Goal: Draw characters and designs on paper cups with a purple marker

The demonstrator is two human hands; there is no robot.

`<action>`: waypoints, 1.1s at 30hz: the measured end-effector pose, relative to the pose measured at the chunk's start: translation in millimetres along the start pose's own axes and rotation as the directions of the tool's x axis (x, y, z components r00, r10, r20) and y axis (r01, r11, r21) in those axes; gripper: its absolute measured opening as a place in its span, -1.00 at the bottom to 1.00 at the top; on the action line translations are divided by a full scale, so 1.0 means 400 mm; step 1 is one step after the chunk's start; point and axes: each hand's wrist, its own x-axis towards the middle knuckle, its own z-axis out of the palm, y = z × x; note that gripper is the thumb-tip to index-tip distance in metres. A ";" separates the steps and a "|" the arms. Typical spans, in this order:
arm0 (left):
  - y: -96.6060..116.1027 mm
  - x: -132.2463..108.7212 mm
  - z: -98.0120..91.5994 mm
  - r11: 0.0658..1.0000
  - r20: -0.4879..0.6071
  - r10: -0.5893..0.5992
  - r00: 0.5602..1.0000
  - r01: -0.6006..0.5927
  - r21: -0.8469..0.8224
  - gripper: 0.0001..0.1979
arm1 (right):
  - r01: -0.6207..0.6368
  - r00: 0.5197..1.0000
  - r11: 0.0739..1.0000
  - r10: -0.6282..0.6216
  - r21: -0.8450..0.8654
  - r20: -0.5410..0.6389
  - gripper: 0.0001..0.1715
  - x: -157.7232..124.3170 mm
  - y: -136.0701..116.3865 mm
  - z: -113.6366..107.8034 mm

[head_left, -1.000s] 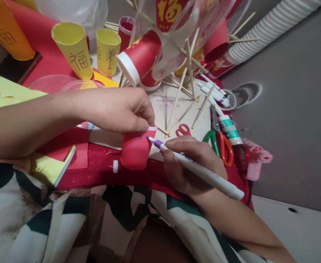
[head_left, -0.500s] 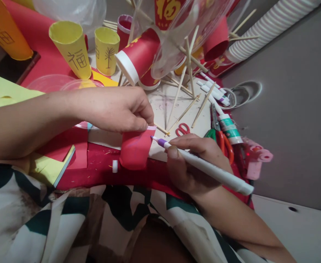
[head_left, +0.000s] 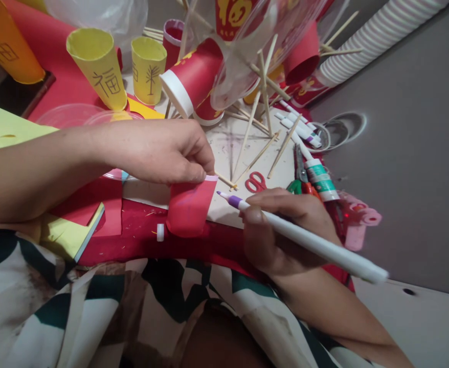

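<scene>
My left hand (head_left: pixel 174 151) grips the rim of a red paper cup (head_left: pixel 189 212), which is tilted over the table's near edge. Faint purple lines show on the cup's side. Between the thumb and fingers of my right hand (head_left: pixel 286 230) is a white marker (head_left: pixel 312 243) with a purple collar. Its purple tip points at the cup's right edge, a small gap away from it. A small white cap (head_left: pixel 160 232) lies on the red cloth left of the cup. Red-handled scissors (head_left: pixel 255 182) lie just beyond my right hand.
Two yellow cups (head_left: pixel 99 71) with drawn characters stand at the back left. Red cups (head_left: pixel 197 71) and wooden sticks (head_left: pixel 261 153) crowd the back. A glue bottle (head_left: pixel 322 180), several markers (head_left: pixel 299 128) and a pink glue gun (head_left: pixel 358 220) are at the right. Yellow paper (head_left: pixel 69 235) lies near left.
My right hand has drawn the marker back to the right, so its tip has left the cup. My left hand and the cup have hardly moved.
</scene>
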 end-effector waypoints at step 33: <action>-0.006 0.003 -0.002 0.999 0.003 0.028 1.000 -0.028 -0.043 -0.80 | 0.111 0.992 0.964 -0.122 0.241 0.032 -0.70 0.000 -0.002 0.034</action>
